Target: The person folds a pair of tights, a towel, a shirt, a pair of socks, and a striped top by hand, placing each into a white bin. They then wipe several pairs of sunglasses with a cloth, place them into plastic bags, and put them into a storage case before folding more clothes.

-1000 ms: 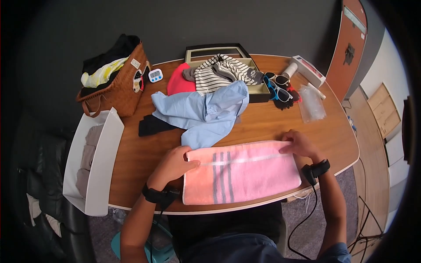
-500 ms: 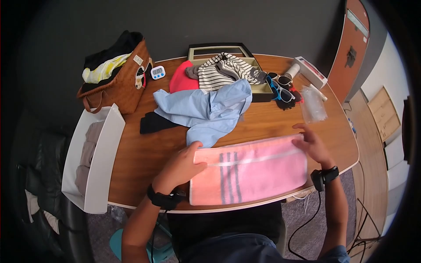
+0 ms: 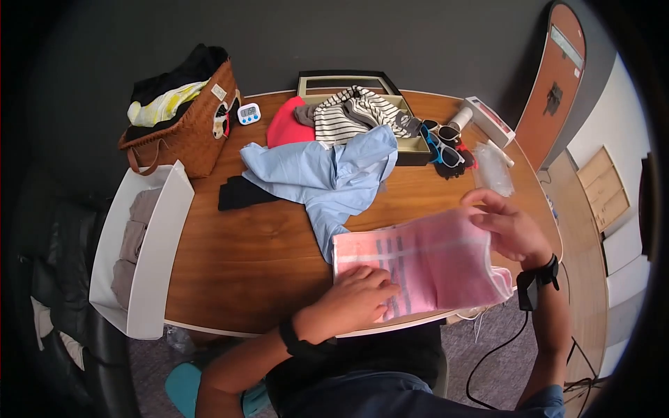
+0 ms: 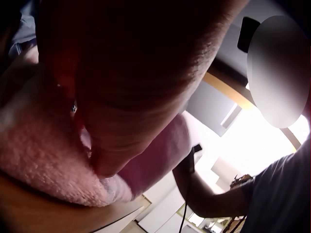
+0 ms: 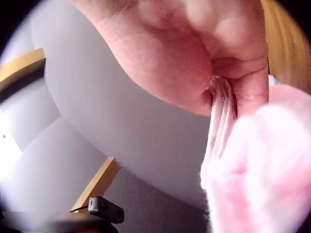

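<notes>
A pink and peach towel with grey stripes and a white band lies near the table's front edge. Its right end is lifted and bending over. My right hand pinches that end; the right wrist view shows the folded layers of the towel between thumb and fingers. On the striped part, my left hand presses down with its fingers. Close up in the left wrist view, the fingertips of the left hand touch the towel's fuzzy surface. A light blue shirt lies behind, one sleeve reaching the towel's left corner.
A white box with folded greyish cloths stands at the left, a brown basket of clothes behind it. Farther back are a timer, a striped garment over an open case, and several sunglasses. A plastic bag lies right.
The towel has shifted right and its right end has come up in a curve with my right hand. My left hand has moved from the towel's left edge onto its striped part.
</notes>
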{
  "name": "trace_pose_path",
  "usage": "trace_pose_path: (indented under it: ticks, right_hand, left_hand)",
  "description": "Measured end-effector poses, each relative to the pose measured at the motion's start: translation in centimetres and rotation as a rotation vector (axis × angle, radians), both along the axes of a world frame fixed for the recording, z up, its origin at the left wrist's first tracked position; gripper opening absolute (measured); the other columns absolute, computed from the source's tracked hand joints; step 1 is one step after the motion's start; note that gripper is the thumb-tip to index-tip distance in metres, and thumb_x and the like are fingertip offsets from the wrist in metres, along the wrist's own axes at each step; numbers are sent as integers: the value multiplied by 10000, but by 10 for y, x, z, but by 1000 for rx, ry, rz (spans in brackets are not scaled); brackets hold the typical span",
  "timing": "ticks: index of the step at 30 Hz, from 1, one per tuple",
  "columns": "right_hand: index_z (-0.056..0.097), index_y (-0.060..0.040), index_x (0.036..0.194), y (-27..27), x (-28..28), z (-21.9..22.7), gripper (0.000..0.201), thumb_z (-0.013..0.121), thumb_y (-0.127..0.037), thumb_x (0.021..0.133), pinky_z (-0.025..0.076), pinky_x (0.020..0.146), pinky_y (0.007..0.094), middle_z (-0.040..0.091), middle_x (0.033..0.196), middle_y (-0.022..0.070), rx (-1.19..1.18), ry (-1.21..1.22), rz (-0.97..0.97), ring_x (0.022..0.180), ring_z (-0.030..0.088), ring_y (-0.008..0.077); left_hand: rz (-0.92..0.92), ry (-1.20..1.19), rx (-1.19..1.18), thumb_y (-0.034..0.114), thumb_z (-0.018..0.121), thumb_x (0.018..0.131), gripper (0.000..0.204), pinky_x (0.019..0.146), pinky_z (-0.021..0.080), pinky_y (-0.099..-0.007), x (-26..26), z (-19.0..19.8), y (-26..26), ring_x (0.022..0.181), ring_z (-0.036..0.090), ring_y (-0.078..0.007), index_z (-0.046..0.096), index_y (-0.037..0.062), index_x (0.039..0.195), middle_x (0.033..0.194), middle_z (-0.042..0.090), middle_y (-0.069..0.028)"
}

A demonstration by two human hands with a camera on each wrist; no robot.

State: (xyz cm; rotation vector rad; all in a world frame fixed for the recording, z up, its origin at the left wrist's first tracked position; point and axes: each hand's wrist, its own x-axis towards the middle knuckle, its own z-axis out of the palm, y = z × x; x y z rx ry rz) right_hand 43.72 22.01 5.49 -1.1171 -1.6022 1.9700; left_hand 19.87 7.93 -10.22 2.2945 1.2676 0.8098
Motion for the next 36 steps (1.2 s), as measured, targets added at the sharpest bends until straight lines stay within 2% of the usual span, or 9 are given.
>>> trace_pose_path:
  ticks: [5,8,13,19,22,26,31,34,36]
  right_hand:
    - [535,-11,1216,6,-51,-25,247,529,-46,972,599,655,260,638,996,83,-146,211,211,853,691,162]
    - [469,-36,1317,-4,-87,-67,363,548,-53,962,591,753,299,622,1039,100,-19,167,336,912,678,188]
    - [459,-54,1342,-26,-74,-112,452,629,-146,934,533,790,329,600,950,84,568,-97,484,919,625,191]
    - [662,-44,1010,-74,-52,-108,220,706,-183,845,510,762,402,603,901,136,1047,-219,494,847,606,333]
    - [676,-46,966,-86,-49,-129,185,708,-180,843,478,836,392,585,972,122,1300,-162,558,930,581,298]
    - [661,-44,1007,-81,-43,-127,216,716,-172,842,466,860,385,573,1006,120,1249,-129,552,943,564,297]
    - [441,-37,1327,-37,-17,-133,538,713,-140,874,503,795,327,573,1034,127,801,-356,22,897,584,198]
    - [404,-51,1393,-30,-20,-143,626,728,-156,869,512,793,302,575,1081,118,384,-91,45,894,592,176]
    - [369,-77,1446,-34,-21,-137,697,729,-98,850,484,891,305,547,1225,107,276,-106,80,1032,568,183]
  left_hand:
    - [42,127,57,142,664,807,302,961,438,-431,2,-5,-3,1089,549,-298,644,103,1105,1143,587,-93]
    - [-44,-264,-228,98,621,872,269,883,490,-383,-25,-7,-6,984,611,-295,627,64,1138,1044,621,-135]
    - [336,-621,-482,41,480,981,252,815,510,-292,-80,-11,-32,923,627,-132,541,-32,1214,1056,659,-107]
    - [376,-515,-514,188,597,965,430,750,511,-297,-65,0,-20,820,618,-147,440,-2,1317,981,645,-106]
    - [446,-396,-472,301,688,896,563,734,522,-336,-53,6,-19,831,663,-240,449,-2,1305,956,652,-165]
    - [508,-245,-298,232,778,815,707,677,520,-322,-47,-5,-21,734,621,-184,392,33,1373,945,625,-115]
    - [499,-184,-278,201,794,786,762,681,524,-334,-45,-7,-22,735,641,-212,370,65,1403,955,629,-134]
    - [485,-159,-261,182,794,785,762,680,524,-337,-44,-8,-23,739,642,-209,366,65,1406,979,629,-139]
    - [485,-184,-281,181,793,788,764,697,528,-335,-43,-10,-24,771,651,-207,361,52,1405,1018,633,-142]
